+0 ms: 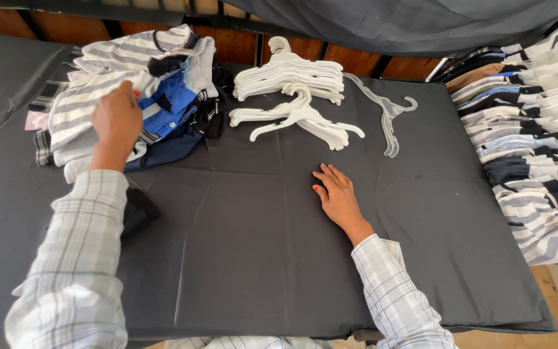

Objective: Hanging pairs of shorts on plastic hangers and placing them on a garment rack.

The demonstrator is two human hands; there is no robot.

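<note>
A person in a pale plaid shirt stands at a table (240,258) draped in dark cloth, both arms stretched over it. The right hand (337,197) lies flat on the bare cloth near the middle, fingers spread and holding nothing. Farther out on the other side, the left hand (117,119) is closed around the edge of a grey-and-white striped garment (82,106) on top of a loose heap of small clothes (169,113), among them blue and dark pieces; how tightly the fingers grip cannot be told, since the hand is seen from behind. Beyond the right hand, well apart from it, lies a stack of white plastic hangers (295,97), and just beside it a single clear hanger (389,119). At the far right edge a long row of garments already on hangers (537,142) overlaps down the side of the table. Judging by that row, a good share of the clothes look hung, while the heap under the left hand and the unused hangers suggest plenty is left. No hanger is in either hand at this moment.
</note>
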